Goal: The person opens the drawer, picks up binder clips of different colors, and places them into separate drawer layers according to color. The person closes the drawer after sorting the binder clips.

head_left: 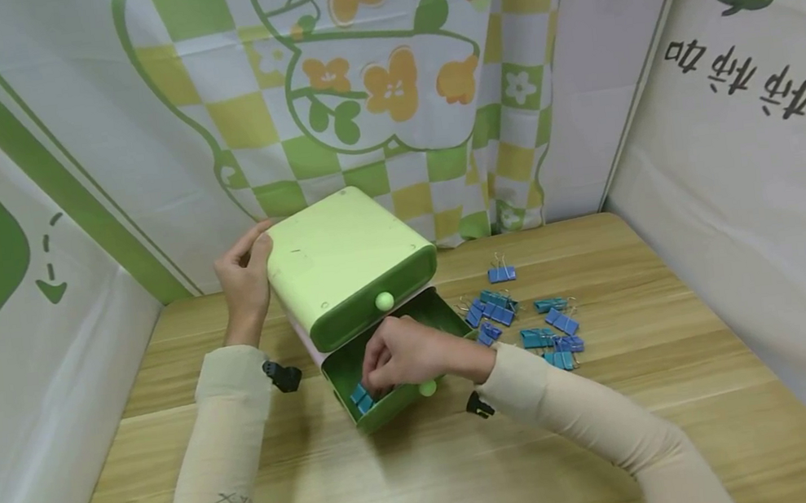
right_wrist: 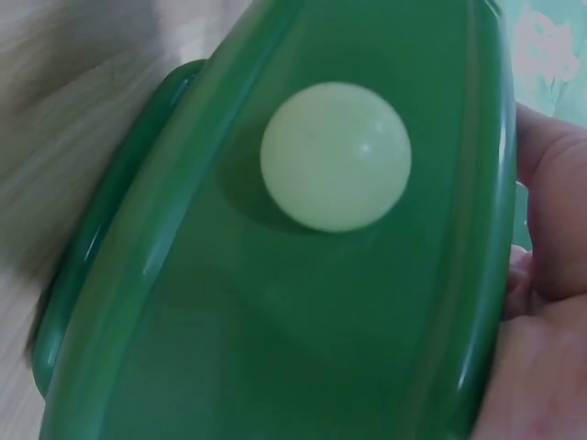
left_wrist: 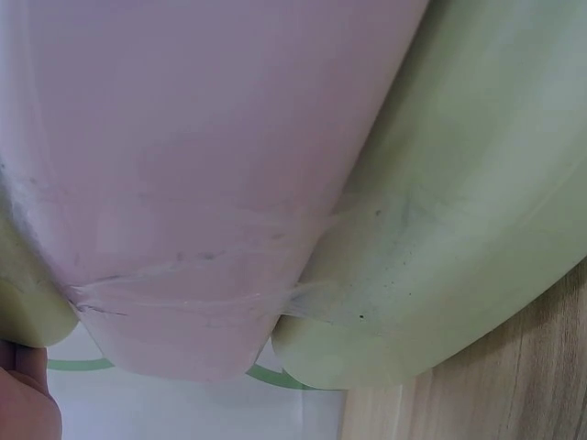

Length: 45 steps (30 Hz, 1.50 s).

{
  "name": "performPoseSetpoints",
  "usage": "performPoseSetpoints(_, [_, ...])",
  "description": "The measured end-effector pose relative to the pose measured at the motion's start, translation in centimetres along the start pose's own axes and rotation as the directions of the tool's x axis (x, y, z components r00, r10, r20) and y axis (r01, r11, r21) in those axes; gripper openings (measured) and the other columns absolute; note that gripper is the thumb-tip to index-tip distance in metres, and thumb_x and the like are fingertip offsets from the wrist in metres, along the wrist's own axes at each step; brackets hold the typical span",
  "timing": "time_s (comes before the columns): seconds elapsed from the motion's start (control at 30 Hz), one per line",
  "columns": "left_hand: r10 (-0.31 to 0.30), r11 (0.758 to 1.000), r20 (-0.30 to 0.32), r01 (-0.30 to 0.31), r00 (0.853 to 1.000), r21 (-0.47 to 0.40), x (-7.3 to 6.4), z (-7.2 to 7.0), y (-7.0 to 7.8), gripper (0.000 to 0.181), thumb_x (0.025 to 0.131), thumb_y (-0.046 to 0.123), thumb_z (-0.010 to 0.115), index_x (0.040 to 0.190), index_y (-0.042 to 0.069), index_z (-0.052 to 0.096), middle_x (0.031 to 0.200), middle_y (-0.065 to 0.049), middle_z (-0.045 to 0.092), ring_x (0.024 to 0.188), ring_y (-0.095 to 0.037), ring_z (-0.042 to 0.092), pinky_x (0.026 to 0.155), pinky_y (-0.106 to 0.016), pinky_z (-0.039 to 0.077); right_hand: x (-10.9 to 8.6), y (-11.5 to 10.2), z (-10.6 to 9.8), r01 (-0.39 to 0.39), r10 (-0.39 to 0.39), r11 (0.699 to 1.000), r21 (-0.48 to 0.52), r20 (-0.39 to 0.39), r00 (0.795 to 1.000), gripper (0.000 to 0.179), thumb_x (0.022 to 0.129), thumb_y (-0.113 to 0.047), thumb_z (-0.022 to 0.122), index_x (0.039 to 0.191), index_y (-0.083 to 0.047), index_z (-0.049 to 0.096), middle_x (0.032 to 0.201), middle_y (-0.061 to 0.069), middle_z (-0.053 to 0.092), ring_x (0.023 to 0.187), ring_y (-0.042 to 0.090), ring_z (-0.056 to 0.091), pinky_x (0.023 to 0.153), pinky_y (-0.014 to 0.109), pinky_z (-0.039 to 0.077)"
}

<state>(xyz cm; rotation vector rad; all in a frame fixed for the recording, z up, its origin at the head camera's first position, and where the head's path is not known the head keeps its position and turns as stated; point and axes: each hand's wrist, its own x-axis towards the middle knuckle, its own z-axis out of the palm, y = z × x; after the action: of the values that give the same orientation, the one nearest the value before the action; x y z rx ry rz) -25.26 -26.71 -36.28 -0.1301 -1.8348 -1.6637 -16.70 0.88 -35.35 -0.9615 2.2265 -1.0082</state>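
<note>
A small drawer cabinet with a pale green top (head_left: 352,257) stands on the table, turned at an angle. My left hand (head_left: 244,280) grips its back left corner, thumb and fingers about the edge; in the left wrist view the hand (left_wrist: 27,403) shows at the lower left, by the pink side wall (left_wrist: 202,183). A lower green drawer (head_left: 446,312) is pulled out. My right hand (head_left: 410,353) reaches down into it with curled fingers, beside teal binder clips (head_left: 362,398). Its fingertips are partly hidden, so whether they pinch a clip cannot be told.
Several blue and teal binder clips (head_left: 497,307) lie scattered on the wooden table (head_left: 471,474) right of the cabinet, with more clips (head_left: 555,336) farther right. A printed curtain (head_left: 395,105) hangs close behind. The upper drawer with its round knob (head_left: 384,302) is closed.
</note>
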Motion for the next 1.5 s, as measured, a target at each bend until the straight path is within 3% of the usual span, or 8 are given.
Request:
performPoseSetpoints(0.37, [0.005, 1.0, 0.002, -0.005, 1.0, -0.002, 0.0, 0.1, -0.1, 0.036, 0.104, 0.024, 0.064, 0.128, 0.0, 0.075, 0.092, 0.014, 0.077, 0.058, -0.001, 0.06, 0.053, -0.015, 0.049, -1.1, 0.4, -1.6, -0.007, 0.007, 1.0, -0.023, -0.019, 1.0, 0.012, 0.099, -0.016, 0.074, 0.097, -0.008, 0.082, 0.09, 0.005, 0.082, 0.08, 0.013, 0.078, 0.074, 0.024, 0.061])
performPoseSetpoints(0.7, [0.004, 1.0, -0.001, -0.004, 1.0, -0.014, 0.1, 0.1, -0.2, 0.035, 0.104, 0.024, 0.065, 0.127, 0.001, 0.076, 0.094, 0.013, 0.078, 0.058, -0.003, 0.061, 0.053, -0.016, 0.05, -4.2, 1.0, -4.6, 0.046, -0.045, 0.998, 0.041, -0.031, 0.999, 0.024, 0.103, -0.022, 0.07, 0.113, -0.002, 0.079, 0.102, 0.013, 0.082, 0.09, 0.018, 0.079, 0.082, 0.031, 0.064])
performPoseSetpoints(1.03, [-0.001, 1.0, -0.006, 0.001, 1.0, -0.011, -0.1, 0.2, 0.0, 0.034, 0.104, 0.021, 0.063, 0.127, -0.001, 0.075, 0.099, 0.014, 0.078, 0.059, -0.001, 0.061, 0.054, -0.014, 0.049, -7.5, 2.1, -6.8, 0.026, -0.025, 1.0, -0.002, -0.181, 0.983, 0.019, 0.101, -0.021, 0.071, 0.11, -0.007, 0.081, 0.096, 0.007, 0.082, 0.091, 0.023, 0.077, 0.081, 0.034, 0.06])
performPoseSetpoints(1.33, [-0.006, 1.0, 0.014, 0.006, 1.0, -0.012, -1.0, 0.5, 2.8, 0.034, 0.104, 0.015, 0.06, 0.128, -0.006, 0.073, 0.097, 0.012, 0.077, 0.059, 0.0, 0.06, 0.054, -0.014, 0.049, -10.3, 4.2, -7.1, 0.001, 0.007, 1.0, 0.027, -0.307, 0.952, 0.02, 0.1, -0.025, 0.074, 0.113, -0.011, 0.079, 0.103, 0.003, 0.081, 0.096, 0.023, 0.079, 0.083, 0.034, 0.062])
performPoseSetpoints(1.5, [-0.002, 1.0, 0.006, 0.002, 1.0, -0.004, -0.5, 0.3, 1.5, 0.035, 0.104, 0.017, 0.061, 0.128, -0.005, 0.073, 0.095, 0.014, 0.077, 0.058, 0.0, 0.059, 0.053, -0.014, 0.049, -12.0, 5.0, -7.8, -0.059, 0.055, 0.998, 0.001, -0.369, 0.928, 0.022, 0.1, -0.027, 0.074, 0.114, -0.011, 0.079, 0.104, 0.002, 0.08, 0.094, 0.018, 0.078, 0.084, 0.036, 0.062])
